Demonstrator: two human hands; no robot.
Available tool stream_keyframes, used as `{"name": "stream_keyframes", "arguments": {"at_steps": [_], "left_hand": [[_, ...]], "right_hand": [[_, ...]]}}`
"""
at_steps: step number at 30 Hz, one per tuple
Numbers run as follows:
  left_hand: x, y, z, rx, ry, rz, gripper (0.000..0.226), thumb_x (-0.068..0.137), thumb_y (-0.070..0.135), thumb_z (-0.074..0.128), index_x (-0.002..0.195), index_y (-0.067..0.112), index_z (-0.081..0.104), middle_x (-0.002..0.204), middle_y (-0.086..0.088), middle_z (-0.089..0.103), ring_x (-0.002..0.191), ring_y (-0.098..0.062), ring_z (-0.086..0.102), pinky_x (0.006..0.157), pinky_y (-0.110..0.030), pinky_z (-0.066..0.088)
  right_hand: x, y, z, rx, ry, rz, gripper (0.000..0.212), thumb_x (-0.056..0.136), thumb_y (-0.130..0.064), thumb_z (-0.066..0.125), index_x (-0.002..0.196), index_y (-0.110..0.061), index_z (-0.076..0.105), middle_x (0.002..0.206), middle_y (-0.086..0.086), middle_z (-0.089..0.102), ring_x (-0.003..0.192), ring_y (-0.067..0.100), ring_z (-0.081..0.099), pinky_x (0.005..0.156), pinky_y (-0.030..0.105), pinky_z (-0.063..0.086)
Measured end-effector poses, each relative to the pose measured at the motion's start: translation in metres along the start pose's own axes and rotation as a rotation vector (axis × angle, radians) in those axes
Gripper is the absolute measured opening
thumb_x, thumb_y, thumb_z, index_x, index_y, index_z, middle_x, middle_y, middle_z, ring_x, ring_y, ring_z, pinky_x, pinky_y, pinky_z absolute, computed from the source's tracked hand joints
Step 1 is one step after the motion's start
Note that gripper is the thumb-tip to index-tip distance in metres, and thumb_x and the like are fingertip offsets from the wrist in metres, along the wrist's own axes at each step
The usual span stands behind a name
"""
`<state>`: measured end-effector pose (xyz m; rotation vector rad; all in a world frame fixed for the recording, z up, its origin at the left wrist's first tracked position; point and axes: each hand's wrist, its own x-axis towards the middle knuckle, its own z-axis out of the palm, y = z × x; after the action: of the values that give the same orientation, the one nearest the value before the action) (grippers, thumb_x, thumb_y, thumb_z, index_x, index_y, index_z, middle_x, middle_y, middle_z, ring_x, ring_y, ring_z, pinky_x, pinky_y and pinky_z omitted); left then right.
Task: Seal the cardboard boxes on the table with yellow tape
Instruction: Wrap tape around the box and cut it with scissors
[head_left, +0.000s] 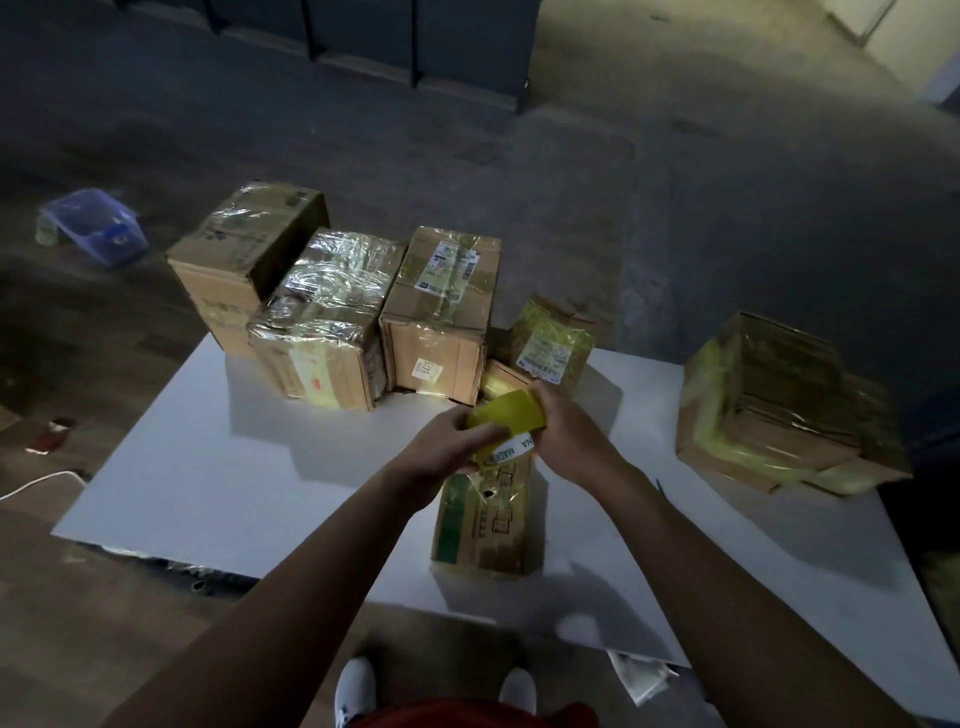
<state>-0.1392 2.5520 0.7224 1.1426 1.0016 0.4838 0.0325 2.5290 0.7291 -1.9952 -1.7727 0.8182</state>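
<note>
A roll of yellow tape (511, 415) is held over the middle of the white table (218, 467). My left hand (441, 447) grips the roll from the left, and my right hand (566, 431) holds its right side. Directly below the roll lies a small cardboard box (483, 525) with green print, shiny with tape on top. Three bigger taped boxes stand in a row at the back: one at the left (244, 254), one in the middle (322, 322), one at the right (441, 312).
A small box with yellow tape (553, 338) leans behind the roll, and another low box (501, 379) sits beside it. A large taped box (779, 405) stands at the table's right edge. A blue plastic bin (98, 223) lies on the floor at the left. My white shoes (356, 686) show below the table's near edge.
</note>
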Motion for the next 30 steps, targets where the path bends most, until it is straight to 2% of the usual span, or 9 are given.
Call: {"name": "stream_keyframes", "arguments": {"at_steps": [4,8,12,16,20,23,26,28,30], "left_hand": [[0.000,0.008,0.000,0.001,-0.033,0.041,0.045,0.069,0.033,0.065,0.105,0.007,0.055,0.102,-0.016,0.060,0.093,-0.027,0.060,0.082,-0.037,0.048],[0.000,0.018,0.003,-0.015,-0.043,0.069,0.037,0.071,0.028,0.061,0.100,0.006,0.054,0.094,-0.013,0.058,0.089,-0.025,0.059,0.076,-0.036,0.047],[-0.001,0.026,0.005,-0.042,-0.056,0.087,0.022,0.080,0.024,0.061,0.094,0.010,0.053,0.091,-0.010,0.057,0.092,-0.026,0.059,0.091,-0.047,0.047],[0.000,0.033,0.008,0.038,-0.053,0.096,0.042,0.072,0.036,0.067,0.104,0.013,0.055,0.105,-0.016,0.062,0.105,-0.036,0.061,0.096,-0.049,0.048],[0.001,0.035,0.010,0.049,-0.055,0.090,0.033,0.073,0.032,0.064,0.100,0.015,0.055,0.097,-0.010,0.061,0.095,-0.027,0.061,0.093,-0.045,0.048],[0.003,0.034,0.009,0.029,-0.032,0.079,0.028,0.086,0.023,0.066,0.107,0.011,0.054,0.104,-0.012,0.061,0.095,-0.025,0.063,0.091,-0.041,0.051],[0.005,0.034,0.008,0.005,0.056,0.064,0.048,0.084,0.018,0.071,0.124,0.009,0.046,0.117,-0.008,0.055,0.098,-0.023,0.064,0.083,-0.034,0.057],[0.004,0.038,0.008,0.074,0.140,0.056,0.047,0.080,0.018,0.075,0.118,0.007,0.049,0.109,-0.005,0.057,0.094,-0.020,0.063,0.079,-0.031,0.056],[0.004,0.041,0.009,0.190,0.146,0.049,0.028,0.083,0.019,0.074,0.101,0.004,0.058,0.097,-0.012,0.065,0.086,-0.022,0.064,0.072,-0.031,0.053]], "right_hand": [[0.000,-0.003,-0.007,0.017,0.054,-0.021,0.032,0.090,-0.009,0.055,0.118,-0.022,0.047,0.097,0.001,0.056,0.086,0.020,0.058,0.073,0.038,0.051],[-0.001,-0.005,-0.016,-0.021,0.092,-0.029,0.027,0.093,-0.014,0.054,0.118,-0.021,0.047,0.095,0.005,0.061,0.083,0.022,0.059,0.069,0.038,0.050],[-0.001,-0.006,-0.027,-0.034,0.121,-0.027,0.033,0.093,-0.012,0.053,0.125,-0.017,0.047,0.094,0.001,0.056,0.086,0.021,0.057,0.067,0.032,0.045],[-0.003,-0.008,-0.029,-0.040,0.148,-0.055,0.031,0.094,-0.012,0.052,0.124,-0.015,0.047,0.094,0.004,0.057,0.082,0.019,0.056,0.060,0.028,0.038],[-0.004,-0.009,-0.032,-0.035,0.172,-0.082,0.023,0.095,-0.011,0.049,0.118,-0.012,0.049,0.088,0.003,0.055,0.079,0.020,0.056,0.062,0.030,0.040],[-0.004,-0.010,-0.035,-0.032,0.183,-0.086,0.018,0.094,-0.011,0.050,0.112,-0.013,0.050,0.086,0.003,0.054,0.078,0.022,0.055,0.062,0.031,0.041],[-0.004,-0.007,-0.037,-0.064,0.201,-0.026,0.014,0.094,-0.013,0.049,0.108,-0.013,0.046,0.086,0.004,0.053,0.078,0.022,0.053,0.060,0.031,0.038],[-0.005,-0.004,-0.036,-0.101,0.225,0.009,0.016,0.095,-0.015,0.048,0.110,-0.013,0.043,0.088,0.003,0.051,0.079,0.023,0.051,0.062,0.031,0.037],[-0.006,-0.003,-0.033,-0.142,0.258,0.007,0.017,0.095,-0.016,0.049,0.110,-0.014,0.042,0.089,0.002,0.050,0.078,0.022,0.049,0.063,0.031,0.035]]}}
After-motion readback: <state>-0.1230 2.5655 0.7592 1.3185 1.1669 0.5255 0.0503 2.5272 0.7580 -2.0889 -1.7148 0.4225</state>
